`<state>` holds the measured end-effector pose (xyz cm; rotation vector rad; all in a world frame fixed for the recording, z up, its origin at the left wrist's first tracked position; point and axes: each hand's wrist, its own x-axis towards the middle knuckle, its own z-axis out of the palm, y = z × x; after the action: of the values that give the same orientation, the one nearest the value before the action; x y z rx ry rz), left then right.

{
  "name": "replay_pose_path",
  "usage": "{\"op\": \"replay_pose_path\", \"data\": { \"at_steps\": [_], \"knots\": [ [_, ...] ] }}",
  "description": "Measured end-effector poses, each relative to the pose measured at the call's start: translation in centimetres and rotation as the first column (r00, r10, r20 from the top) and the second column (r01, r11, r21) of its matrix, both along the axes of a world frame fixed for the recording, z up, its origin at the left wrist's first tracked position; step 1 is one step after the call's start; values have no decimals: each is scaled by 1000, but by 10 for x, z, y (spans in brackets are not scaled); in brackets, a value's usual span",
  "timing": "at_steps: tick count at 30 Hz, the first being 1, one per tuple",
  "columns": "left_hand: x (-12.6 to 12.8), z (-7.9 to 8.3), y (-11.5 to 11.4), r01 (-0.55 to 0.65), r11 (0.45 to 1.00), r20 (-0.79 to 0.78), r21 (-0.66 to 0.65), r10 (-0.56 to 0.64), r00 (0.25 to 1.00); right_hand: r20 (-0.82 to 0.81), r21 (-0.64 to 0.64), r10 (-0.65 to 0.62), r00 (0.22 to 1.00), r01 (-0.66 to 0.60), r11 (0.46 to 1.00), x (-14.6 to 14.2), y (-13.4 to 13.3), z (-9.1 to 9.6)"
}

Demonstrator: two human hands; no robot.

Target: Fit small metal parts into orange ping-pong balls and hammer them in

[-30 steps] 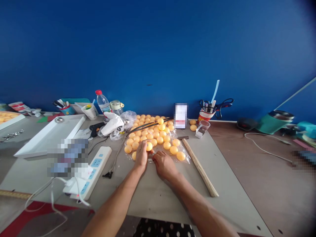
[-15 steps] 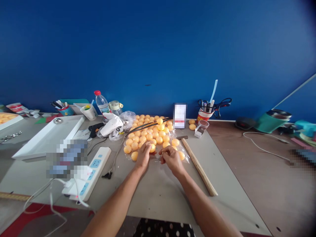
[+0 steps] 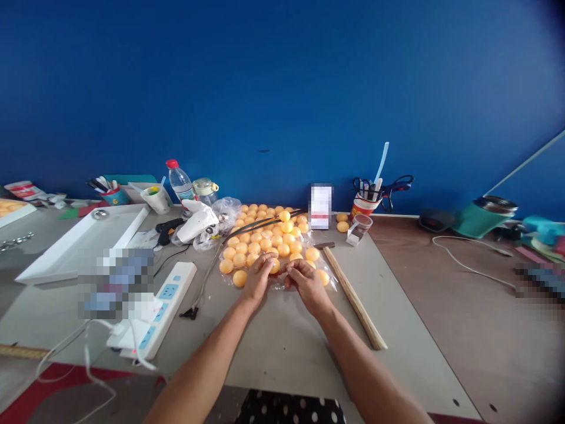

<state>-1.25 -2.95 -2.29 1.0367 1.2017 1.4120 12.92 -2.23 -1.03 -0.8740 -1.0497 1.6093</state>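
Observation:
A clear plastic bag packed with several orange ping-pong balls lies on the grey table. My left hand rests at the bag's near edge, fingers curled round an orange ball. My right hand sits just right of it, fingers bent and pinching the bag's plastic near the same ball. The two hands almost touch. A loose ball lies just left of my left hand.
A wooden stick lies to the right of the bag. At left are a white power strip, a white tray, a glue gun, a water bottle and cups. A red pen cup with scissors stands behind.
My right hand rose from flat on the table to the bag's edge and curled into a pinch beside the left hand. The left hand shifted slightly forward onto a ball.

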Motion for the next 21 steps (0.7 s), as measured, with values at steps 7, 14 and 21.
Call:
{"op": "replay_pose_path", "data": {
  "at_steps": [7, 14, 21],
  "knots": [
    [2, 1, 0, 18, 998, 80, -56, -13, 997, -118, -73, -28, 993, 19, 997, 0, 2, 5],
    [1, -3, 3, -24, 1000, -15, 1, 24, 1000, -171, -131, 27, 985, -50, 990, 1, 3, 6],
    [2, -6, 2, -37, 999, -49, 24, 38, 998, -171, -156, 53, 984, -80, 985, 1, 3, 2]
  ]
}}
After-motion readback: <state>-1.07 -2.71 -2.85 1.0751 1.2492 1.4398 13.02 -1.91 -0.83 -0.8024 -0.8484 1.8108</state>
